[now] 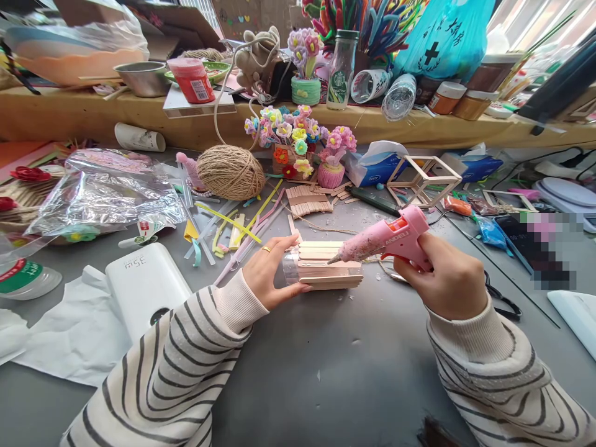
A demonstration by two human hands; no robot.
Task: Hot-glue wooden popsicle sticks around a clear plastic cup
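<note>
My left hand (267,272) is closed around a small clear cup clad in wooden sticks (326,266), which lies on its side on the grey table. My right hand (444,276) grips a pink glue gun (388,239). Its nozzle points left and touches the top of the stick-covered cup. Both wrists wear striped sleeves.
A ball of twine (230,172) and loose wooden sticks (307,200) lie behind the cup. A white power bank (142,285) sits at the left beside crinkled plastic bags (105,192). Pipe-cleaner flower pots (298,143), a stick frame (421,180) and a cluttered wooden shelf (93,115) stand at the back.
</note>
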